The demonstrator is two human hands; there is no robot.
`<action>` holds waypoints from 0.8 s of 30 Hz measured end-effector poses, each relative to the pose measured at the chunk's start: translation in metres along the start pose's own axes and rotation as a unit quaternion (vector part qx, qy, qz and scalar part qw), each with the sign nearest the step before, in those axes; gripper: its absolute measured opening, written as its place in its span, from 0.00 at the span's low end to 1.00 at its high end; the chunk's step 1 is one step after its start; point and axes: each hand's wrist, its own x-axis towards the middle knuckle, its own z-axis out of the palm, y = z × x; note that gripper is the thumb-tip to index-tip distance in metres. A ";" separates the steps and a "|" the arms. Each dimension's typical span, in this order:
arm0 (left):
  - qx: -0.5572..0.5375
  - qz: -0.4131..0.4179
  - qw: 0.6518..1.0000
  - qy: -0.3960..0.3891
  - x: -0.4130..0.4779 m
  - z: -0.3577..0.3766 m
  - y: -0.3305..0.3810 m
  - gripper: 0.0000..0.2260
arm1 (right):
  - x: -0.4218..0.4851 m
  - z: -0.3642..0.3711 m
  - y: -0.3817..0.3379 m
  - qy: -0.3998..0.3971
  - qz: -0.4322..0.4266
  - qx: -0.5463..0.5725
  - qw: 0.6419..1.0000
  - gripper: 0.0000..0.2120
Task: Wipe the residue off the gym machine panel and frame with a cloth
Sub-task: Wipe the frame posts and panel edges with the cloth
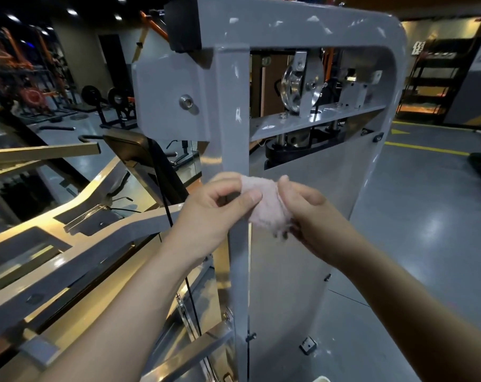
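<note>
**Cloth bunched on the upright, residue above**

Head view: a dim gym with a glossy grey floor [426,205] marked by yellow lines, and weight machines standing far off at the left. Close in front rises a grey machine, whose upright post [235,111] runs top to bottom through the middle of the view. Its top bar [302,26] curves over to the right. A pale panel [333,175] fills the space right of the post, below a pulley [291,86].

A pink cloth [264,205] sits bunched at the post's right edge, about halfway up, touching or just in front of it. The left hand [214,213] pinches the cloth's left end between thumb and curled fingers. The right hand [308,213] grips the other end, fingers curled round it. Both forearms reach up and forward from below, wrists roughly level, and both hands are equally near the post.

White residue specks [238,115] dot the post directly above the cloth, and more lie along the top bar. The post's long axis is vertical, so the next stroke likely runs upward along it. The panel lies just right of the right hand.
</note>
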 end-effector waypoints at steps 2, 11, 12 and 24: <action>0.004 0.013 0.999 0.039 0.003 0.003 0.001 0.17 | 0.001 0.004 0.002 -0.010 -0.028 -0.017 0.999 0.13; 0.105 0.011 0.972 0.210 0.009 -0.010 0.009 0.12 | 0.023 0.014 -0.009 0.219 -0.136 -0.029 0.966 0.07; 0.128 0.032 0.966 0.221 0.010 -0.012 0.012 0.10 | 0.027 0.014 -0.013 0.267 -0.186 -0.087 0.942 0.07; 0.437 0.232 0.792 0.358 0.061 -0.068 0.047 0.15 | 0.065 0.033 0.007 0.278 -0.393 -0.366 0.796 0.11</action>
